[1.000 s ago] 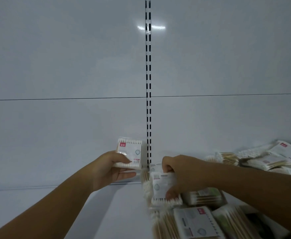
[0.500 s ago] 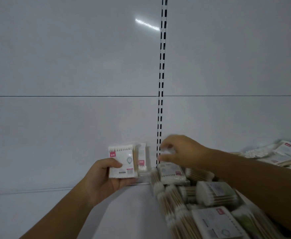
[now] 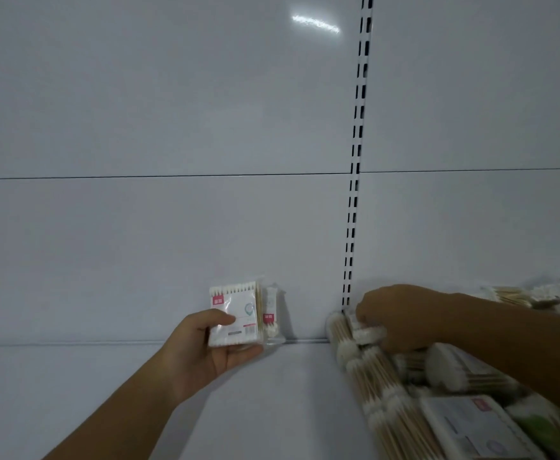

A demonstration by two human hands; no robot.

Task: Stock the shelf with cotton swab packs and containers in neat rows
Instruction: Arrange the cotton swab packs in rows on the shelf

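My left hand (image 3: 205, 351) holds a flat cotton swab pack (image 3: 235, 317) with a white label and red tag upright, thumb across its front. Just behind it a second pack (image 3: 272, 315) stands upright against the shelf's back panel. My right hand (image 3: 394, 318) reaches into the back corner by the slotted upright and grips a pack (image 3: 368, 333) at the top of a heap of swab packs (image 3: 438, 393) lying on the right of the shelf.
The white shelf board (image 3: 272, 393) runs under both hands. A slotted upright (image 3: 355, 180) divides the white back panel. More loose packs (image 3: 520, 293) lie at the far right against the panel.
My right hand has dropped from above the heap into the back corner and closed on a pack. My left hand keeps its pack upright beside the standing one.
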